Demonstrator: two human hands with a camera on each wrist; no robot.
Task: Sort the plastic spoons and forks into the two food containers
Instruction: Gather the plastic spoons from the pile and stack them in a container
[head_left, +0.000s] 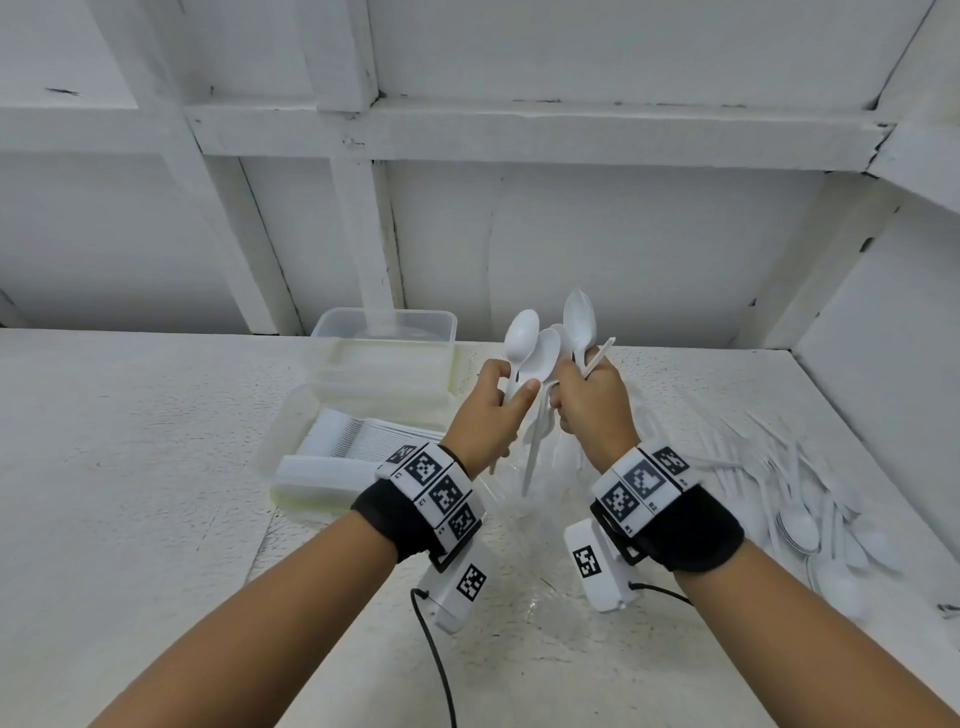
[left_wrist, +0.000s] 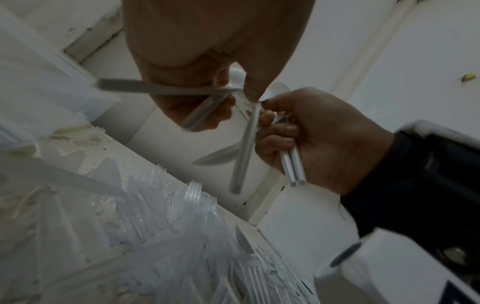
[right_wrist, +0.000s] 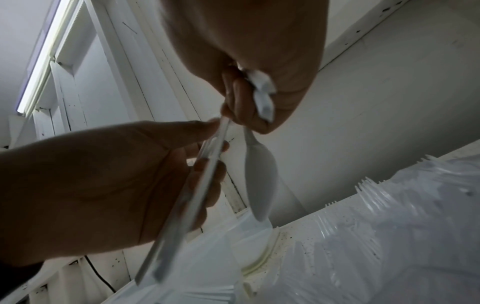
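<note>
Both hands are raised close together above the table. My left hand (head_left: 506, 397) grips several white plastic spoons (head_left: 522, 338) by their handles, bowls up. My right hand (head_left: 566, 402) grips more spoons (head_left: 579, 317), and one of them (right_wrist: 259, 181) hangs bowl down. In the left wrist view my left hand (left_wrist: 207, 98) holds crossed handles (left_wrist: 155, 88), and my right hand (left_wrist: 280, 123) pinches two parallel handles (left_wrist: 293, 170). The near food container (head_left: 332, 486) holds a neat row of stacked white cutlery. A second, clear container (head_left: 384, 325) stands behind it.
A loose pile of plastic forks and spoons (head_left: 800, 499) lies on the table at the right, seen close as fork tines (left_wrist: 182, 203). White wall panels close off the back and right side. A black cable (head_left: 436, 660) hangs below my left wrist.
</note>
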